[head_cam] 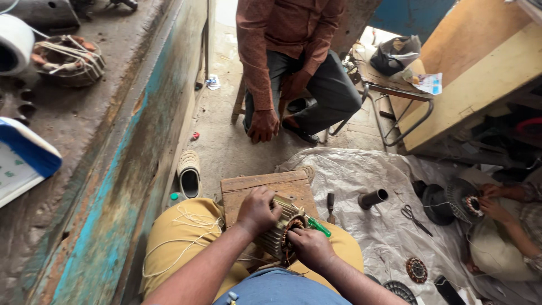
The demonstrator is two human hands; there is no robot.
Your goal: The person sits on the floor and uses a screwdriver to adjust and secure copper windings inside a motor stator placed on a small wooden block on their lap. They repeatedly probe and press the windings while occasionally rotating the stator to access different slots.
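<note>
My left hand [257,210] is clamped over the top of the finned motor stator [280,232], fingers curled down on its casing to steady it. The stator lies on my lap, against the near edge of the wooden block [265,186], bore facing me. My right hand [310,247] is closed around a green-handled tool [318,226], its handle projecting toward 1 o'clock; the working tip appears to sit in the bore, though my knuckles hide it. Copper winding shows inside the bore, so coil work is under way; the ends are not visibly tied off, and loose white cord [180,231] trails across my left thigh at 9 o'clock. Both forearms converge from 6 o'clock, wrists bent slightly inward. At 3 o'clock, scissors [415,219] and a dark tube [373,198] lie on the plastic sheet [361,169]. At 12 o'clock, a seated person [293,62] rests one hand on a knee.
</note>
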